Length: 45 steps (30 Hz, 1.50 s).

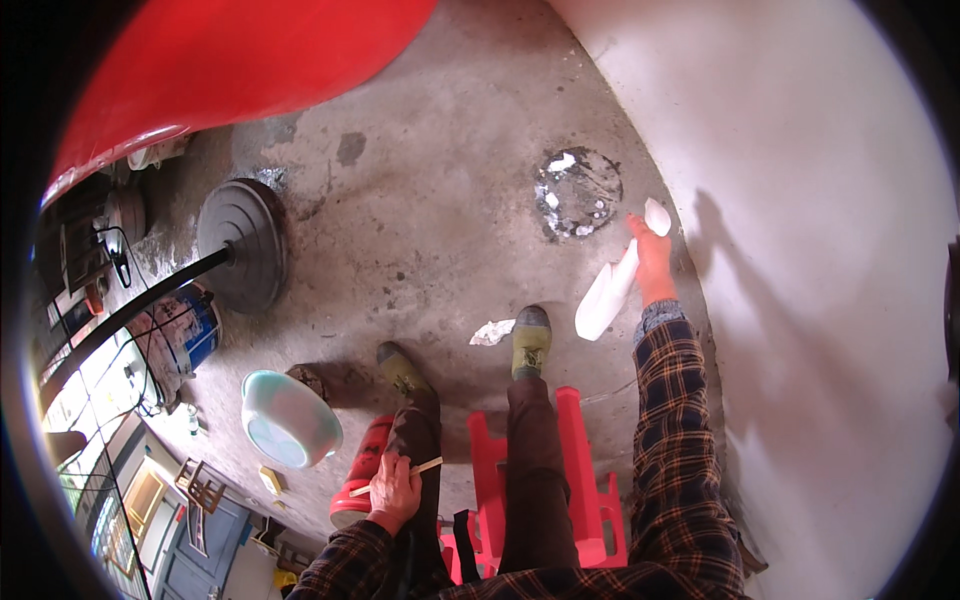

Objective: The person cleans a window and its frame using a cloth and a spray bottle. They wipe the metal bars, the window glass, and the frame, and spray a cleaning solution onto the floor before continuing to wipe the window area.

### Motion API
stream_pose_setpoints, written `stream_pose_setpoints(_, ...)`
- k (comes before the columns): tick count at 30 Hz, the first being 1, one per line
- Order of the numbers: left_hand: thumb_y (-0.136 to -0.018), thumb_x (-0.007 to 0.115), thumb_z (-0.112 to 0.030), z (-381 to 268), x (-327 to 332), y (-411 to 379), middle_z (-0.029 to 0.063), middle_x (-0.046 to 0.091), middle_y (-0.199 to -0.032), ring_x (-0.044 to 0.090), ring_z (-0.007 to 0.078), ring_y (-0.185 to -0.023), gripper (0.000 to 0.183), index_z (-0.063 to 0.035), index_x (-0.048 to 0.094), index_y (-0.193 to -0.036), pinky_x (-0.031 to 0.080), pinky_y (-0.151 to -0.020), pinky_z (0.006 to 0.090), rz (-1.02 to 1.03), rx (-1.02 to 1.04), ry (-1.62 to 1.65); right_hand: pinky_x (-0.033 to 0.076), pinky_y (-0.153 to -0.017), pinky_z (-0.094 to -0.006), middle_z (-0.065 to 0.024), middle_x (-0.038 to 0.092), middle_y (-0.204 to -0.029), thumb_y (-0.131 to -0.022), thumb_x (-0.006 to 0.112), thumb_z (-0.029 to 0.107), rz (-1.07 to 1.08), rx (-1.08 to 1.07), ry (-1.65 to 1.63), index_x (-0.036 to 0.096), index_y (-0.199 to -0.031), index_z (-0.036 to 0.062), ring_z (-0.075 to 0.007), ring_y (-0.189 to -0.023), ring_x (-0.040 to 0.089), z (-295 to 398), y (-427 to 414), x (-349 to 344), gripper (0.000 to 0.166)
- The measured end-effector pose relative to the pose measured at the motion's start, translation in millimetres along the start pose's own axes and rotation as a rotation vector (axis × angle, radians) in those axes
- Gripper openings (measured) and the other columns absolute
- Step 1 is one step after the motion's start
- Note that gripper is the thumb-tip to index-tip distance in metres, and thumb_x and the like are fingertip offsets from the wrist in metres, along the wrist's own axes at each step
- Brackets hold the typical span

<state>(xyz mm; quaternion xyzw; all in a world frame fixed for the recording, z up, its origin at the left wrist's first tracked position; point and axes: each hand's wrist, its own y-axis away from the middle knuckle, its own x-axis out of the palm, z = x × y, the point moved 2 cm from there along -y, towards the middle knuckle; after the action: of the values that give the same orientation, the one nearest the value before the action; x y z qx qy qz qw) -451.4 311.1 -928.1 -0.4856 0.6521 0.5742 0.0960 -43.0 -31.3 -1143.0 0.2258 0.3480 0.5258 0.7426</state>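
Note:
On the right, above the concrete floor near the white wall, my right hand [654, 259] is closed around a white, soft-looking elongated thing [609, 296], perhaps cloth or paper; one end juts out beyond the fingers and the longer part hangs towards my feet. My left hand [395, 487] rests by my left thigh with a thin, pale wooden stick [427, 466] held in it. Just beside that hand stands a red cylindrical container [364, 469] with dark markings.
Red plastic stools [581, 480] are beneath and beside my legs. A pale green basin [291, 420], a round grey stand base [244, 244] and a stained bucket [176, 330] are at left. A large red surface [247, 60] fills the upper left. Crumpled white scrap [492, 332] lies by my shoe.

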Motion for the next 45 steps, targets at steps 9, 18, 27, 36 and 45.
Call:
stream_pose_setpoints(9, -0.074, 0.06, -0.013, -3.0, -1.4, -1.7, 0.0165, 0.049, -0.099, 0.056, 0.0359, -0.087, 0.025, -0.0029, 0.053, -0.096, 0.049, -0.067, 0.0456, 0.009, -0.015, 0.015, 0.046, -0.048, -0.0344, -0.003, 0.057, -0.073, -0.074, 0.075, 0.023, -0.101, 0.037, 0.077, 0.064, -0.086, 0.0032, -0.0166, -0.063, 0.055, 9.5, -7.4, -2.6, 0.026)
stream_pose_setpoints(18, -0.074, 0.06, -0.012, -2.5, -0.9, -3.0, 0.0159, 0.049, -0.098, 0.056, 0.035, -0.086, 0.023, -0.0031, 0.054, -0.094, 0.049, -0.068, 0.0448, 0.014, -0.024, 0.013, 0.047, -0.052, -0.0347, -0.0009, 0.06, -0.084, -0.078, 0.074, 0.02, 0.018, -0.046, -0.133, 0.06, -0.101, 0.0123, -0.0135, -0.069, 0.053, 5.7, -2.6, -7.6, 0.028)
stream_pose_setpoints(27, -0.074, 0.06, -0.013, -0.4, 1.4, -4.2, 0.0158, 0.05, -0.097, 0.056, 0.0353, -0.085, 0.022, -0.0038, 0.054, -0.094, 0.049, -0.068, 0.0454, 0.021, -0.032, 0.012, 0.047, -0.049, -0.0308, -0.0021, 0.058, -0.078, -0.078, 0.073, 0.016, -0.1, -0.088, -0.026, 0.061, -0.095, 0.0062, -0.0135, -0.062, 0.053, 22.1, -7.1, -1.4, 0.023)
stream_pose_setpoints(36, -0.076, 0.06, -0.013, -2.9, -1.1, -7.6, 0.016, 0.049, -0.096, 0.056, 0.0361, -0.083, 0.021, -0.0043, 0.053, -0.093, 0.048, -0.067, 0.0464, 0.039, -0.04, 0.02, 0.047, -0.05, -0.0336, -0.0024, 0.058, -0.077, -0.074, 0.077, 0.019, -0.021, -0.056, 0.122, 0.061, -0.092, 0.0038, -0.0149, -0.064, 0.054, 23.5, -26.1, 13.0, 0.029)
stream_pose_setpoints(45, -0.076, 0.059, -0.013, -1.5, -0.7, -8.0, 0.0158, 0.049, -0.097, 0.057, 0.036, -0.082, 0.02, -0.0042, 0.054, -0.093, 0.049, -0.066, 0.0462, 0.047, -0.068, 0.039, 0.047, -0.05, -0.0349, -0.0027, 0.058, -0.078, -0.075, 0.076, 0.023, -0.007, 0.005, 0.177, 0.062, -0.094, 0.006, -0.0164, -0.063, 0.054, 31.8, -40.3, 29.1, 0.029)
